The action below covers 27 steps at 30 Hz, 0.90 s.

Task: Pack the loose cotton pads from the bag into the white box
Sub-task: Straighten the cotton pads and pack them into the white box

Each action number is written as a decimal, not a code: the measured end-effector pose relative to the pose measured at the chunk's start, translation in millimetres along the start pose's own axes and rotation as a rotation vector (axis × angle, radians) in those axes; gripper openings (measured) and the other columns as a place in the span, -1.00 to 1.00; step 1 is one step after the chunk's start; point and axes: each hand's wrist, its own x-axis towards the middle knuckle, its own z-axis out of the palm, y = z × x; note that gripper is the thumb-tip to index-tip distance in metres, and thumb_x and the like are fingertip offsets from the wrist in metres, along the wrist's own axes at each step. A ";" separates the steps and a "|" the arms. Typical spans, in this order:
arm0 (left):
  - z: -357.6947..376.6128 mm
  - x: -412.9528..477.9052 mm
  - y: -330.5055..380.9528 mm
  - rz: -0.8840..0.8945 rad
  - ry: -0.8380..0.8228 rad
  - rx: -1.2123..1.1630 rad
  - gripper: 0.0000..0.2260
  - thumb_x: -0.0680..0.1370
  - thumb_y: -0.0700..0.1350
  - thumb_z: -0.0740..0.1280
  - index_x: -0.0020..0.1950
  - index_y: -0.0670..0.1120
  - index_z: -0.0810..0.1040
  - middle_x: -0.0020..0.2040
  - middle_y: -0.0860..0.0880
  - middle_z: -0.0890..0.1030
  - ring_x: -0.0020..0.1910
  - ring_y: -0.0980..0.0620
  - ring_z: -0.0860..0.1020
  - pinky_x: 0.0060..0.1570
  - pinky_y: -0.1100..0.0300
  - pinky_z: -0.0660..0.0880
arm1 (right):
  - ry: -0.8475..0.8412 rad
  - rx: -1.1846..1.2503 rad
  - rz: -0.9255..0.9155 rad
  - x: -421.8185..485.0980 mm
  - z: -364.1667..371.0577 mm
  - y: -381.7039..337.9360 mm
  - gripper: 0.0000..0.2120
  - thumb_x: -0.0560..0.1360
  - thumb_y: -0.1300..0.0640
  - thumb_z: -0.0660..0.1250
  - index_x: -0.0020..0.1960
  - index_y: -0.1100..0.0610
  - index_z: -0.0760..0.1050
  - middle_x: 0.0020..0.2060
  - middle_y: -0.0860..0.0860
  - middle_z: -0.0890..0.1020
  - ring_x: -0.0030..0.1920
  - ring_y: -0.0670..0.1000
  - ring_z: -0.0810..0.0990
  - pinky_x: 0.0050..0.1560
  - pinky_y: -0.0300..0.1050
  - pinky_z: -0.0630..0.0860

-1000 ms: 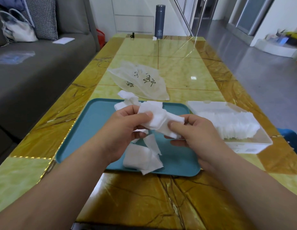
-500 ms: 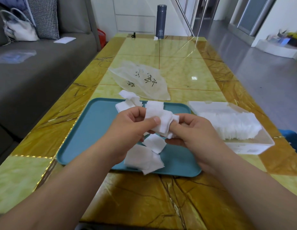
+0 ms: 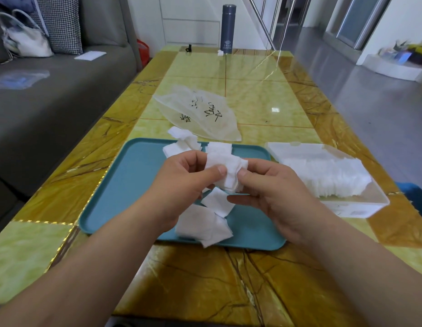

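A teal tray (image 3: 125, 185) lies on the yellow surface (image 3: 252, 90). Over it, the left hand (image 3: 181, 185) curls its fingers (image 3: 191, 161) and thumb round a bunch of cotton pads (image 3: 225, 171). Loose pads (image 3: 202, 225) lie on the tray at 6 o'clock from the bunch. The flattened bag (image 3: 200, 114) lies at 12 o'clock. The right hand (image 3: 276, 192) pinches the bunch's other side. At 3 o'clock from the tray, the white box (image 3: 356, 208) holds a packed row of pads.
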 end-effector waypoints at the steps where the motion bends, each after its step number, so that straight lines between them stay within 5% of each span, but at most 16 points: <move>1: 0.0 0.0 -0.1 0.005 0.014 -0.005 -0.90 0.54 -0.16 0.49 0.04 -0.13 0.69 -0.21 -0.02 0.69 -0.30 0.14 0.58 -0.38 0.32 0.45 | -0.031 0.012 -0.004 -1.2 -0.9 -1.2 -0.77 0.61 0.27 0.35 0.22 0.15 0.67 0.05 0.13 0.76 0.12 0.12 0.74 0.21 0.16 0.66; 7: 2.6 -3.2 3.5 0.022 0.032 -0.018 -0.87 0.54 -0.20 0.50 0.07 -0.18 0.68 -0.18 -0.09 0.70 -0.33 0.15 0.59 -0.40 0.35 0.45 | 0.010 -0.010 -0.048 -0.5 -0.3 1.5 -0.81 0.59 0.20 0.42 0.19 0.13 0.67 0.00 0.11 0.78 0.09 0.10 0.75 0.19 0.16 0.66; 14: -0.6 0.3 2.1 0.019 0.088 0.007 -0.90 0.55 -0.10 0.50 0.00 -0.08 0.64 -0.14 -0.09 0.74 -0.23 0.02 0.64 -0.28 0.08 0.46 | 0.058 -0.027 -0.038 5.0 -2.8 6.8 -0.80 0.68 0.18 0.30 0.17 0.11 0.69 0.02 0.13 0.77 0.12 0.18 0.73 0.02 0.03 0.70; 20: -9.7 3.3 3.4 -0.031 0.074 -0.171 -0.85 0.53 -0.15 0.51 -0.20 -0.01 0.61 -0.09 -0.11 0.65 -0.15 -0.03 0.54 -0.27 0.12 0.39 | 0.105 0.020 0.005 7.8 -4.5 7.0 -0.79 0.69 0.19 0.28 0.19 0.15 0.67 0.04 0.18 0.76 0.11 0.22 0.73 0.00 0.02 0.69; 27: -16.9 1.8 12.7 0.030 -0.027 -0.232 -0.90 0.45 -0.10 0.51 -0.12 -0.03 0.62 -0.16 -0.06 0.65 -0.28 0.03 0.55 -0.31 0.16 0.36 | 0.174 -0.072 0.020 7.5 -6.2 7.6 -0.80 0.70 0.17 0.27 0.11 0.10 0.68 -0.01 0.11 0.78 0.04 0.12 0.77 -0.02 -0.02 0.68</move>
